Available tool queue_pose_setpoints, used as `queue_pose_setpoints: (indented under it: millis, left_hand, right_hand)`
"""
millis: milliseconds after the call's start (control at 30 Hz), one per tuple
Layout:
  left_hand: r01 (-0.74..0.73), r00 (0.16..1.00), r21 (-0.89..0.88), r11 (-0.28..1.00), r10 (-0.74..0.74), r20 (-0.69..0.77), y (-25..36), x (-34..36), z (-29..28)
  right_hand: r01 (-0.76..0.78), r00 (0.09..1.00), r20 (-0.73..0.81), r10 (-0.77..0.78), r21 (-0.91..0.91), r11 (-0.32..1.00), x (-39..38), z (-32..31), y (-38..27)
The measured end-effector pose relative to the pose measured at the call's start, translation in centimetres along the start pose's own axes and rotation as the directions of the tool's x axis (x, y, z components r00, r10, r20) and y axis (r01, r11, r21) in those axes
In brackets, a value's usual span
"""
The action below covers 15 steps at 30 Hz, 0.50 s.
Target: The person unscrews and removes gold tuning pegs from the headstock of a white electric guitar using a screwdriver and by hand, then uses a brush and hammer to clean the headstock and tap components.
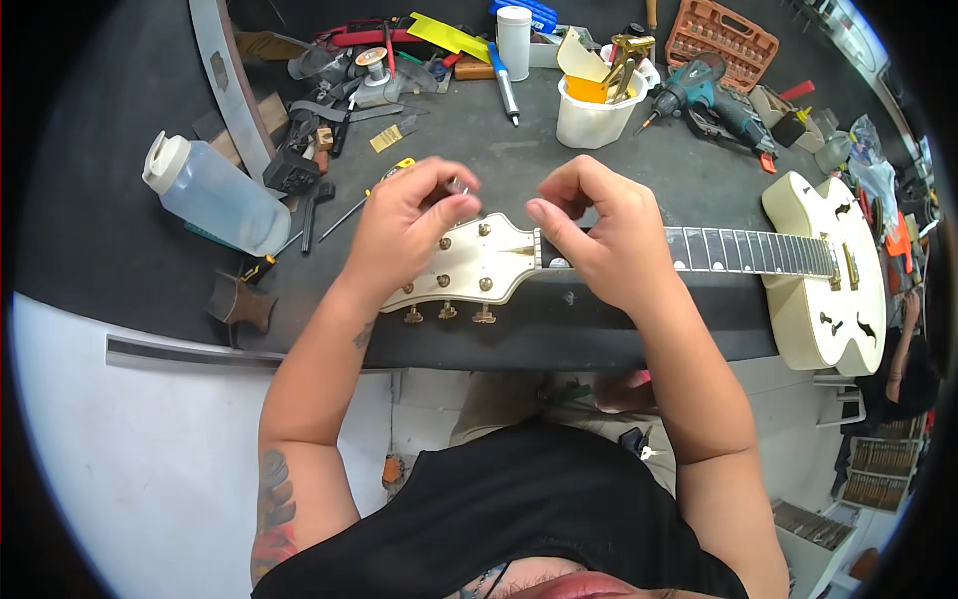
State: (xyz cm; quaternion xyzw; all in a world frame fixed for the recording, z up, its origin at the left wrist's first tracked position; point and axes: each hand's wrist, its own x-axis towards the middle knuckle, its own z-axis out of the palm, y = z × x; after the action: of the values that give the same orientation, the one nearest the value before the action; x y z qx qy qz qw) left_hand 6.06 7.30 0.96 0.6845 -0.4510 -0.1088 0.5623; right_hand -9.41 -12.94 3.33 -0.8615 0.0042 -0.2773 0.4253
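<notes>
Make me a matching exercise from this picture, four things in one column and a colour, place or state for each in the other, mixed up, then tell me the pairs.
Things:
1. Guitar
2. Left hand
3. Bottle
4. Drill

Descriptions:
A. Translucent, with a white lid
B. Teal and black
C. Holding a small shiny piece
D. Cream, under both hands

Pairs: 1-D, 2-C, 3-A, 4-B
</notes>
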Motion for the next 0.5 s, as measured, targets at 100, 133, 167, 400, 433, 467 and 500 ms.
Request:
queue_pose_setpoints:
  millis: [100,133,167,400,433,467,500]
  left_hand:
    - [-0.047,0.999,0.171,0.984,0.047,0.005,-1.2,-0.8,0.0]
    - [-0.082,0.996,0.216,0.973,0.089,-0.024,-1.4,-1.0,0.5]
    - [-0.073,0.995,0.228,0.971,0.086,-0.046,-1.4,-1.0,0.9]
    - [-0.151,0.988,0.259,0.954,0.151,0.018,-1.5,-0.6,0.9]
    - [-0.150,0.989,0.237,0.960,0.150,0.018,-1.6,-0.6,0.9]
    - [-0.149,0.989,0.216,0.965,0.149,0.018,-1.7,-0.5,0.8]
    - [-0.150,0.989,0.216,0.965,0.150,0.018,-1.7,-0.5,0.7]
  right_hand:
    - [-0.027,0.998,0.049,0.026,0.018,0.999,0.1,-0.2,0.0]
    - [-0.038,0.997,0.075,0.035,0.039,0.999,0.0,-0.2,0.1]
    - [-0.050,0.996,0.077,0.047,0.040,0.998,-0.1,0.0,0.1]
    - [-0.063,0.992,0.112,0.059,0.032,0.997,-0.2,0.2,-0.3]
    - [-0.033,0.993,0.111,0.030,0.027,0.999,-0.1,0.3,-0.2]
    - [-0.033,0.993,0.110,0.029,0.027,0.999,0.2,0.5,-0.2]
    - [-0.021,0.988,0.151,0.018,0.017,1.000,0.7,0.7,-0.2]
